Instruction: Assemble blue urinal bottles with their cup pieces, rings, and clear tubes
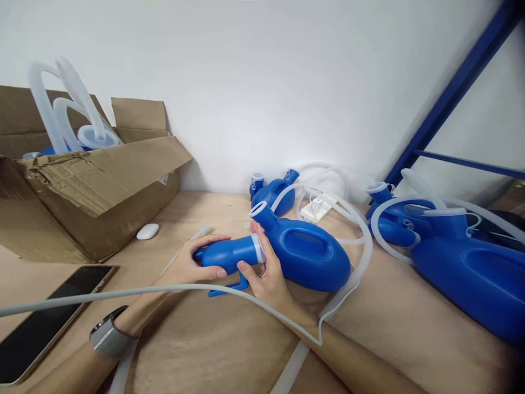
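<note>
A blue plastic tube-shaped piece (232, 253) lies sideways between my hands, with a translucent white cap or ring (258, 248) on its right end. My left hand (197, 261) is closed around its left end, thumb along the near side. On the right end, my right hand (266, 271) grips with the thumb in front and fingers by the white ring. Below the piece shows a thin blue handle-like part (229, 288); whether they are joined I cannot tell. Right behind my right hand lies a blue plastic urinal bottle (283, 246) with a white-rimmed neck.
More blue bottles (471, 268) lie at the right and back, with white hoses (365, 230) looped among them. A white power strip (318, 208) is near the wall. Left are a cardboard box (123, 191) holding hoses, a white earbud case (147, 231) and a phone (45, 323). A grey cable (184, 287) crosses in front.
</note>
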The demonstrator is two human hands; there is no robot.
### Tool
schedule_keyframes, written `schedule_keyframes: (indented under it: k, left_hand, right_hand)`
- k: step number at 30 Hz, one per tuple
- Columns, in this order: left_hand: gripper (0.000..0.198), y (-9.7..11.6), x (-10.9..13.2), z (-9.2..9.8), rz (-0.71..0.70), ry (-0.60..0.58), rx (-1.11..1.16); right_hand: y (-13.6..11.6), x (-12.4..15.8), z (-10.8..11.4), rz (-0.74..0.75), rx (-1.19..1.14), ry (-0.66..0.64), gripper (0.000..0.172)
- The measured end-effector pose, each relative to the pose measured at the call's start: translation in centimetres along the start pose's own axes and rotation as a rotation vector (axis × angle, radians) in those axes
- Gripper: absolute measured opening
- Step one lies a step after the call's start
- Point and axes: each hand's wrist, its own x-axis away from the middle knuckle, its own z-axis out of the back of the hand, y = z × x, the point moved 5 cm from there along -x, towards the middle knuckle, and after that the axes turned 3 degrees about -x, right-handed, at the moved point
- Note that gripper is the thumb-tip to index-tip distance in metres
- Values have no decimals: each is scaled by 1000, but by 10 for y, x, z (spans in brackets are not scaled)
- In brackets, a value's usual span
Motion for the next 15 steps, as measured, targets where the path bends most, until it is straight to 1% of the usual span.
schedule_keyframes:
  k: [7, 15]
  left_hand:
    - [106, 2, 2, -5, 21, 13, 34]
    - [106, 1, 1, -5, 21, 7, 33]
  right_hand:
    - [4, 2, -3, -30, -37, 1, 74]
    - [1, 1, -2, 6, -26, -2, 73]
